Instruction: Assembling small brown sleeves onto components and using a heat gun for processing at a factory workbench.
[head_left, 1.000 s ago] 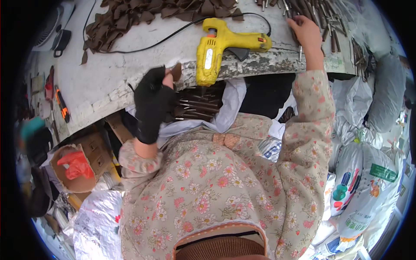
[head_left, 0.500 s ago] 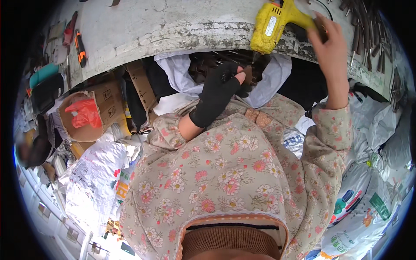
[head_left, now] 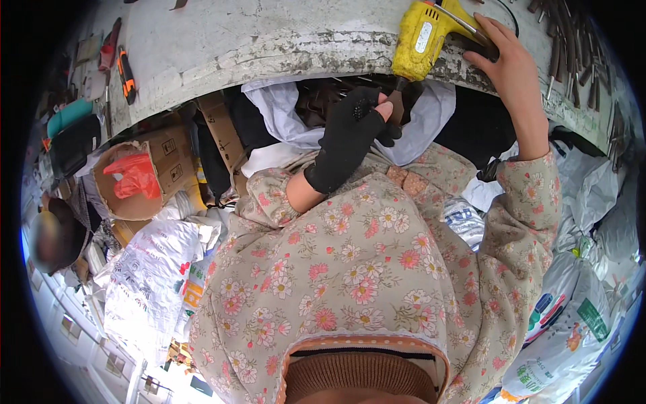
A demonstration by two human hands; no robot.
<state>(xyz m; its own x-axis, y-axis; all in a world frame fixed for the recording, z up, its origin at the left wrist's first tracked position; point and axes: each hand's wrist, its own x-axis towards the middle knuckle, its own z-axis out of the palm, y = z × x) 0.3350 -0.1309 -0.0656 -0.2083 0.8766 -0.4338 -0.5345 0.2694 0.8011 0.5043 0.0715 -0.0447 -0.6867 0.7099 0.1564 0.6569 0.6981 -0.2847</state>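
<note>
My left hand (head_left: pixel 350 128), in a black fingerless glove, pinches a small flat brown piece (head_left: pixel 396 108) between thumb and fingertips. That piece is just under the nozzle of a yellow glue gun (head_left: pixel 415 47); whether they touch I cannot tell. The gun lies at the worktop's edge, its nozzle pointing down over the edge. My bare right hand (head_left: pixel 508 64) is curled around the rear of a thin metal rod (head_left: pixel 461 22), which crosses the gun's handle. Thumb and forefinger lie on either side of the handle. The rod's rear end is partly hidden.
Several brown strips with metal ends (head_left: pixel 565 57) lie at the worktop's right. An orange-black utility knife (head_left: pixel 126 75) lies at the left. A white bag (head_left: pixel 431 121) with brown pieces hangs open below the edge. A cardboard box (head_left: pixel 168 161) stands left; filled plastic bags (head_left: pixel 565 337) stand right.
The metal rod now shows across the gun's handle, and my right hand has shifted slightly right and down. My left hand has moved right a little, bringing the brown piece under the nozzle.
</note>
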